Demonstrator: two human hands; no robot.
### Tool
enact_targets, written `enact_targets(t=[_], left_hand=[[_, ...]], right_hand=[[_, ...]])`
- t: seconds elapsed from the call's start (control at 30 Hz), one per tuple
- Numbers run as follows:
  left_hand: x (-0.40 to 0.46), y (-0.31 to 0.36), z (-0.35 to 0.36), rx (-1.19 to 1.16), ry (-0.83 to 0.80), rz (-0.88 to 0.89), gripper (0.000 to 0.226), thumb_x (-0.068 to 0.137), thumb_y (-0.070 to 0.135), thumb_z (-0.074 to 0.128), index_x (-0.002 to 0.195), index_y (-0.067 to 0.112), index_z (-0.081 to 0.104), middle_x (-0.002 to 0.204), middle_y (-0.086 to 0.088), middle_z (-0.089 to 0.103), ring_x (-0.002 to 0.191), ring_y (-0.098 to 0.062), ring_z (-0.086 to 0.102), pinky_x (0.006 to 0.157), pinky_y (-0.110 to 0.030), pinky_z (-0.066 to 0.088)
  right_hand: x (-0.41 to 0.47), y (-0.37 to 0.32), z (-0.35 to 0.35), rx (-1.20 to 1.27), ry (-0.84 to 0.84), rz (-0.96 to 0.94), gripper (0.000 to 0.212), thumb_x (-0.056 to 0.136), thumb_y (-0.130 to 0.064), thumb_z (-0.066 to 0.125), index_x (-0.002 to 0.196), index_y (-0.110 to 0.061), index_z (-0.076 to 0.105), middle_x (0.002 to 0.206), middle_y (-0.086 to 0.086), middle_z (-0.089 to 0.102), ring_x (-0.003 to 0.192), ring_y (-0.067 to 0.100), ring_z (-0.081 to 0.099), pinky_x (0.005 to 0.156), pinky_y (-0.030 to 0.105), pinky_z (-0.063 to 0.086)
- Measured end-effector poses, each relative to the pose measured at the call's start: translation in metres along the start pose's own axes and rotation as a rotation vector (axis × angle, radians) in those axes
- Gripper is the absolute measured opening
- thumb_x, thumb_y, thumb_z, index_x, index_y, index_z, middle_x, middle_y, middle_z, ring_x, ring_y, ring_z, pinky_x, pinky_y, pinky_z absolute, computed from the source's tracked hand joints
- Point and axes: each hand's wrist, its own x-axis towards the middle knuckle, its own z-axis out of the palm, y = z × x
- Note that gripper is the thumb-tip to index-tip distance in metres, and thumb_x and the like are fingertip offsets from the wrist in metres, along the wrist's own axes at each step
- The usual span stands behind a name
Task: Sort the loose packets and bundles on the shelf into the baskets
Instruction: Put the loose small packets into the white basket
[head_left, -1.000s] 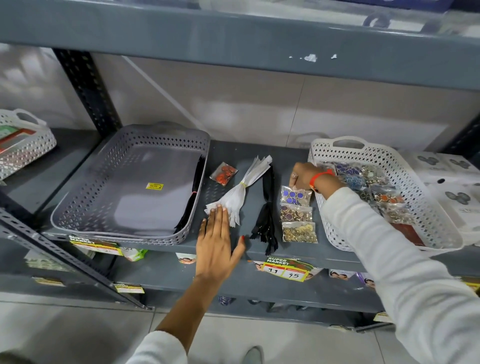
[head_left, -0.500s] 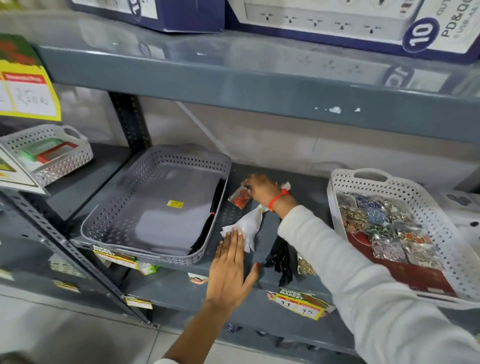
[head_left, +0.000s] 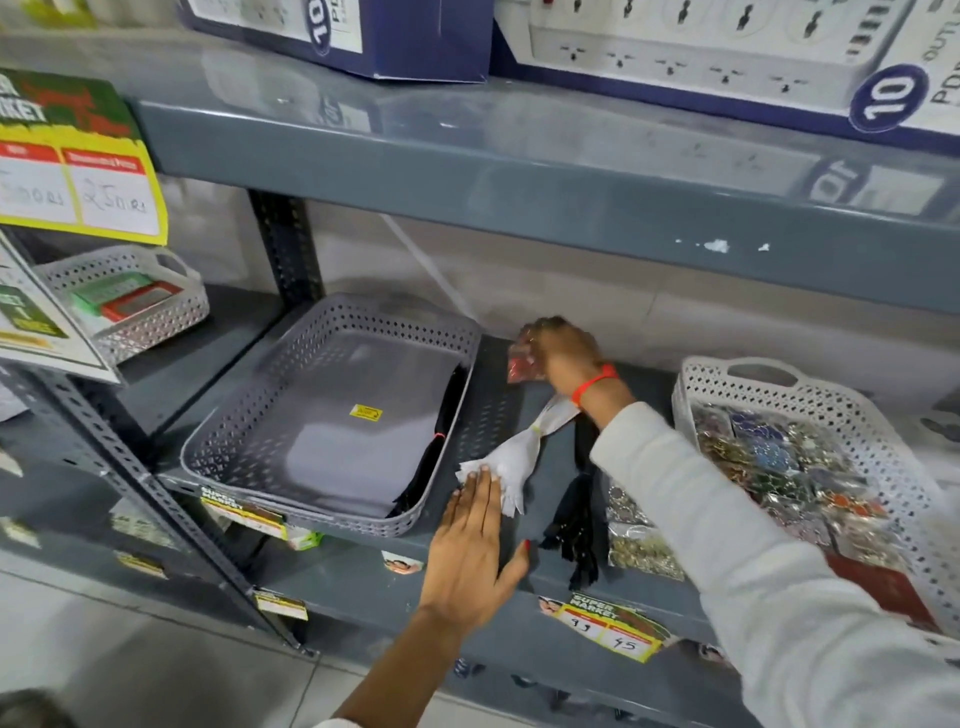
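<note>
My right hand (head_left: 566, 351) is at the back of the shelf, closed on a small clear packet of red pieces (head_left: 521, 364) lifted off the shelf. My left hand (head_left: 475, 545) lies flat and open on the shelf's front, fingertips touching the white bundle (head_left: 506, 465). A black bundle (head_left: 579, 512) lies right of it, partly under my right sleeve. Clear packets of gold pieces (head_left: 641, 551) sit beside that. The grey basket (head_left: 291, 415) stands left, with a black bundle along its right wall. The white basket (head_left: 883, 447) at right holds several colourful packets.
The grey upper shelf (head_left: 519, 171) hangs low over the work area with boxes on it. A black upright post (head_left: 285, 244) stands behind the grey basket. Another white basket (head_left: 135, 306) sits far left behind hanging price cards (head_left: 78, 176).
My right hand moved from beside the white basket leftward to the red packet, gripped it and raised it. My left hand stayed flat by the white bundle. The view tilted upward.
</note>
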Motion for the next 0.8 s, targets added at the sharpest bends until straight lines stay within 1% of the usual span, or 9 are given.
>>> enact_targets(t=[0.13, 0.23, 0.37, 0.47, 0.53, 0.63, 0.67, 0.73, 0.8], left_hand=[[-0.001, 0.000, 0.002, 0.005, 0.018, 0.004, 0.077, 0.086, 0.055, 0.035, 0.142, 0.002, 0.031, 0.146, -0.015, 0.040, 0.134, -0.025, 0.038, 0.115, -0.035, 0.023], [0.000, -0.001, 0.003, -0.001, 0.025, -0.007, 0.077, 0.087, 0.056, 0.032, 0.143, 0.002, 0.031, 0.147, -0.015, 0.038, 0.135, -0.026, 0.037, 0.111, -0.041, 0.026], [-0.001, 0.000, 0.001, -0.013, 0.024, -0.018, 0.077, 0.087, 0.056, 0.031, 0.144, 0.004, 0.028, 0.149, -0.013, 0.035, 0.137, -0.024, 0.035, 0.111, -0.039, 0.023], [-0.003, 0.001, -0.001, -0.027, 0.021, -0.022, 0.076, 0.087, 0.055, 0.032, 0.143, 0.004, 0.030, 0.149, -0.012, 0.035, 0.136, -0.025, 0.036, 0.109, -0.038, 0.024], [-0.003, 0.001, -0.002, -0.025, 0.013, -0.029, 0.076, 0.087, 0.055, 0.031, 0.143, 0.004, 0.030, 0.149, -0.012, 0.036, 0.135, -0.025, 0.037, 0.109, -0.038, 0.024], [-0.002, 0.001, -0.003, -0.009, -0.009, -0.037, 0.076, 0.088, 0.056, 0.030, 0.142, 0.004, 0.033, 0.147, -0.012, 0.039, 0.133, -0.025, 0.040, 0.108, -0.040, 0.027], [-0.002, 0.001, -0.002, -0.003, -0.010, -0.039, 0.075, 0.088, 0.057, 0.028, 0.142, 0.004, 0.034, 0.146, -0.012, 0.040, 0.133, -0.025, 0.041, 0.107, -0.040, 0.028], [-0.002, 0.001, -0.001, -0.001, -0.008, -0.042, 0.075, 0.090, 0.058, 0.024, 0.142, 0.004, 0.034, 0.146, -0.012, 0.040, 0.133, -0.024, 0.041, 0.107, -0.040, 0.028], [-0.001, 0.001, 0.001, -0.001, 0.002, -0.039, 0.076, 0.088, 0.057, 0.028, 0.142, 0.004, 0.033, 0.147, -0.012, 0.038, 0.134, -0.025, 0.040, 0.108, -0.040, 0.028]], right_hand=[[-0.016, 0.037, -0.039, -0.123, 0.076, 0.141, 0.031, 0.084, -0.028, 0.064, 0.106, -0.007, 0.068, 0.112, 0.020, 0.069, 0.110, 0.035, 0.061, 0.089, 0.036, 0.051], [-0.029, 0.072, -0.044, -0.191, 0.029, 0.300, 0.027, 0.088, -0.014, 0.051, 0.105, 0.001, 0.066, 0.117, 0.027, 0.065, 0.109, 0.038, 0.063, 0.085, 0.032, 0.050], [-0.048, 0.085, -0.030, -0.133, -0.088, 0.501, 0.034, 0.096, -0.011, 0.034, 0.117, 0.003, 0.057, 0.127, 0.022, 0.059, 0.115, 0.035, 0.058, 0.097, 0.034, 0.044], [-0.056, 0.086, -0.020, -0.118, -0.111, 0.560, 0.034, 0.096, -0.009, 0.035, 0.120, 0.002, 0.057, 0.130, 0.021, 0.058, 0.119, 0.033, 0.056, 0.102, 0.034, 0.041], [-0.060, 0.092, -0.009, -0.043, -0.136, 0.613, 0.035, 0.095, -0.006, 0.039, 0.124, 0.006, 0.053, 0.135, 0.021, 0.056, 0.120, 0.034, 0.055, 0.091, 0.027, 0.049], [-0.061, 0.095, 0.003, 0.242, -0.038, 0.646, 0.041, 0.097, -0.003, 0.038, 0.136, 0.008, 0.041, 0.142, 0.022, 0.047, 0.124, 0.036, 0.052, 0.049, 0.007, 0.050], [-0.054, 0.091, 0.005, 0.236, 0.001, 0.658, 0.037, 0.095, -0.003, 0.042, 0.129, 0.009, 0.049, 0.135, 0.026, 0.053, 0.119, 0.037, 0.056, 0.053, 0.009, 0.053], [-0.041, 0.077, 0.007, 0.264, 0.087, 0.578, 0.022, 0.089, -0.005, 0.050, 0.099, 0.005, 0.068, 0.115, 0.028, 0.066, 0.105, 0.038, 0.064, 0.080, 0.027, 0.055], [-0.032, 0.058, 0.014, 0.330, 0.036, 0.523, 0.017, 0.085, -0.014, 0.059, 0.074, -0.003, 0.065, 0.097, 0.026, 0.071, 0.089, 0.038, 0.069, 0.083, 0.039, 0.057]])
